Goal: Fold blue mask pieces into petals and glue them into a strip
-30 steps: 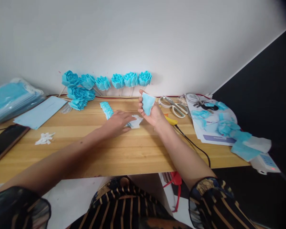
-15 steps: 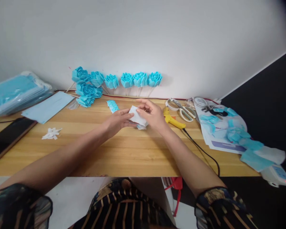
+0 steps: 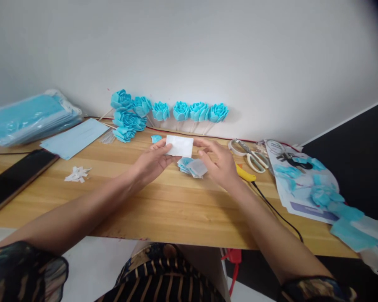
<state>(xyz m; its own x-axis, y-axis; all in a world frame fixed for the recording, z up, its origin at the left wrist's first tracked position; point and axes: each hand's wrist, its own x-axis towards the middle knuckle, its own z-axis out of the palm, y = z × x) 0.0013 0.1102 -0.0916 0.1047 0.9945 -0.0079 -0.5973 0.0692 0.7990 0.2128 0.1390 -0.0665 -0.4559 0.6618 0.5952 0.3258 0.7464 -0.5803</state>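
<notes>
My left hand (image 3: pixel 151 162) pinches a small white rectangular sheet (image 3: pixel 180 146), thin like non-woven fabric, at its left end, thumb in front. At the sheet's right edge is my right hand (image 3: pixel 221 162), its fingertips touching or just behind it and its thumb apart. Below the sheet, a loose pile of light-blue and white cut pieces (image 3: pixel 192 167) lies on the wooden table (image 3: pixel 164 209). Beyond my left fingers shows a bit of blue petal strip (image 3: pixel 156 138), mostly covered by the hand and sheet.
Blue fabric flowers (image 3: pixel 181 110) on sticks lean along the wall. A yellow glue gun (image 3: pixel 245 173), partly behind my right hand, and scissors (image 3: pixel 256 161) are at right, near papers (image 3: pixel 286 184). Leftward lie a phone (image 3: pixel 19 178), white scraps (image 3: pixel 77 174), blue sheets (image 3: pixel 75 137) and a plastic-wrapped pack (image 3: pixel 34 117).
The white sheet has been raised and turned flat toward me, away from the pile. My right thumb has come off it. The whole view has shifted, moving the table contents rightward.
</notes>
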